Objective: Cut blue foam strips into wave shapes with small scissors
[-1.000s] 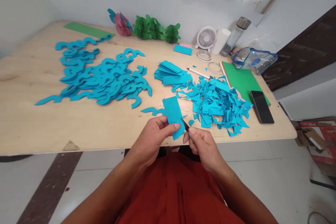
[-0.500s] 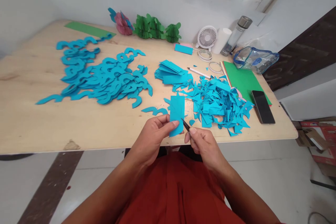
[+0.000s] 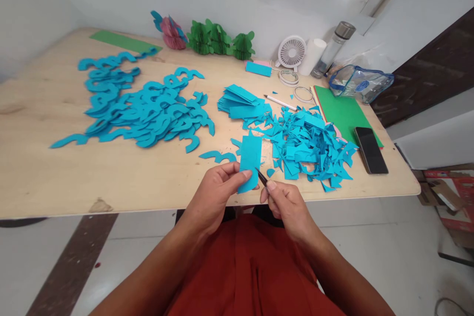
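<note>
My left hand (image 3: 222,181) pinches a blue paper rectangle (image 3: 251,150) between thumb and fingers, near the table's front edge. Its lower end is rounded, and faint curved lines show on its face. In my right hand (image 3: 283,197) is a pair of small scissors (image 3: 261,176); the fingers hide the handles. The dark blades point up and left, their tips at the right edge of the paper. Just beyond my left hand lies a wavy blue strip (image 3: 213,155). A heap of blue paper scraps (image 3: 309,140) spreads to the right of the held piece.
Wavy cut strips (image 3: 148,113) are piled at left, with uncut blue pieces (image 3: 242,101) at centre. Behind stand folded green paper shapes (image 3: 203,38), a small fan (image 3: 292,53) and a bottle (image 3: 333,49). A phone (image 3: 371,150) lies at right by green sheets (image 3: 342,108).
Almost nothing differs. The scissors and both hands stay in nearly the same place at the paper, and the view has shifted very slightly.
</note>
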### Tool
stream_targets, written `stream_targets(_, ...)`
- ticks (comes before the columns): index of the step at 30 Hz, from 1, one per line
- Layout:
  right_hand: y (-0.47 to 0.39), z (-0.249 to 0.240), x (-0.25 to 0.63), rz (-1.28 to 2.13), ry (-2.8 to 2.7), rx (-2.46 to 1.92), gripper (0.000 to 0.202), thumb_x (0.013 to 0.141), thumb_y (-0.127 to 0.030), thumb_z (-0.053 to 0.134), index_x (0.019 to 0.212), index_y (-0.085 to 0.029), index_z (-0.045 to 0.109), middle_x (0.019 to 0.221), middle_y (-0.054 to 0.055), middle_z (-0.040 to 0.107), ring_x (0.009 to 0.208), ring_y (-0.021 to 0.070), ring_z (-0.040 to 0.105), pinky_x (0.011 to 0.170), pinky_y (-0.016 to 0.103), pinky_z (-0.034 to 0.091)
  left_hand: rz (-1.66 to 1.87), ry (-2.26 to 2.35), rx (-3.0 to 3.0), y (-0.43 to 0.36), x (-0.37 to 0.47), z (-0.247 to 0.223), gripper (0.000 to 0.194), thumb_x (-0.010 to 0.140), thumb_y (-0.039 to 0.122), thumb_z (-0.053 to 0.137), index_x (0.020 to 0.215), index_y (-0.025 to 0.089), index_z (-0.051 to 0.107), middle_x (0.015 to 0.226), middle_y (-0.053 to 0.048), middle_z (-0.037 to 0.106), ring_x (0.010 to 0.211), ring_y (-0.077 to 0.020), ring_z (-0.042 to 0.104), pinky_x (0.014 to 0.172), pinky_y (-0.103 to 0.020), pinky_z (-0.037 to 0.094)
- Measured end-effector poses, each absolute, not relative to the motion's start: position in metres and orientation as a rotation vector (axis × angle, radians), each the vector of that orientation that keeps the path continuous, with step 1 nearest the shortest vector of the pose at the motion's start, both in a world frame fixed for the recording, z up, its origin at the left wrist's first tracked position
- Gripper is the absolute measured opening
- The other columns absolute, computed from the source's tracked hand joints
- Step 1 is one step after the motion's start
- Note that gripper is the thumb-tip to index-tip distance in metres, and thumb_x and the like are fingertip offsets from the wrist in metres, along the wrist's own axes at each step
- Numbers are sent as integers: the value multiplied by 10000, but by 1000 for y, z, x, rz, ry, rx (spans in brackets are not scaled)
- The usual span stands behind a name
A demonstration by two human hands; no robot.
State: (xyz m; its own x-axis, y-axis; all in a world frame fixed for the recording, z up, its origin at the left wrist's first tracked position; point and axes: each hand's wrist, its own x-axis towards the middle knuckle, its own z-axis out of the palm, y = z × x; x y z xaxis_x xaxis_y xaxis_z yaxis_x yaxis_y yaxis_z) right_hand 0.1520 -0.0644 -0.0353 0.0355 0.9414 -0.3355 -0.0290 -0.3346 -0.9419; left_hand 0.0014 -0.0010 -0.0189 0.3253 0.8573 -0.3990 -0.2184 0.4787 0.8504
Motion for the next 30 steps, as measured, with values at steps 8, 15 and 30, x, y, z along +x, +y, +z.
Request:
stream_targets(8, -65, -34, 153, 1459, -984, -1452, 536, 859, -637, 500, 635, -160, 598, 459, -86, 270, 431, 77, 170, 420, 241, 143, 847, 1032, 793, 0, 2, -18, 204, 662, 287, 760, 599, 181, 598, 623, 40, 525, 596, -111, 441, 605, -235, 363)
stream_targets(15, -63, -30, 154, 1454, -1023, -1481, 532, 858, -637, 493, 643, -162, 596, 478, -84, 260, 443, 81, 170, 430, 250, 142, 828, 998, 814, 0, 0, -16, 200, 668, 270, 760, 587, 182, 599, 588, 54, 517, 571, -105, 414, 586, -232, 346)
stream_targets(30, -62, -29, 158, 1386, -1141, -1514, 512, 898, -592, 457, 667, -160, 607, 494, -72, 287, 449, 89, 234, 435, 242, 175, 851, 953, 798, 0, 0, -18, 193, 685, 240, 754, 575, 177, 608, 563, 57, 505, 546, -89, 399, 546, -212, 332)
